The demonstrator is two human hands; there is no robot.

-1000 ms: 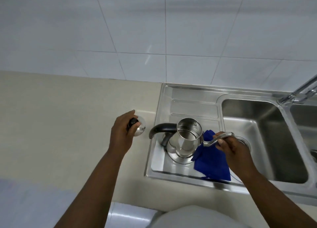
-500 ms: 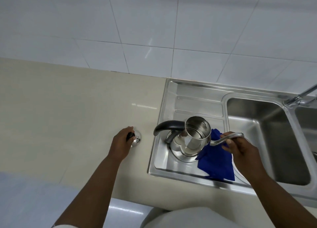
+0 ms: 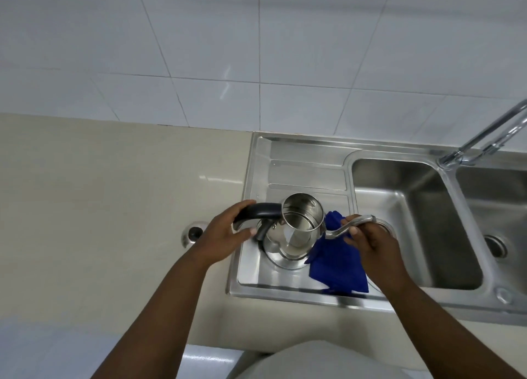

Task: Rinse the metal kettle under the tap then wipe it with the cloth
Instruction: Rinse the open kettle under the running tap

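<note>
On the draining board of the sink, left of the basin, stands the kettle, upright, lid off, mouth open to the camera. Left hand is wrapped round the black handle; right hand pinches the thin curved spout w/ fingers closed on it. Blue cloth lies on the board just beside the kettle's base, under the right hand and partly hidden by it.

Handling, as a guess: thin polished steel, so stiff and prob. light when empty, but slick, more so once wet. Handle is the proper grip, coated and shaped for a fist; the spout is narrow and could bend or twist in the fingers, so it's good only for steadying. Cloth is soft, limp, will bunch up.

Lid w/ dark knob sits on the bench, near the left wrist, apart from the kettle.

Hard to make out: whether there's water inside – glare on the inner wall could be either. Tap is cut off at the right edge, its outlet out of frame; no stream seen. Kettle's base on the hand side is hidden.
</note>
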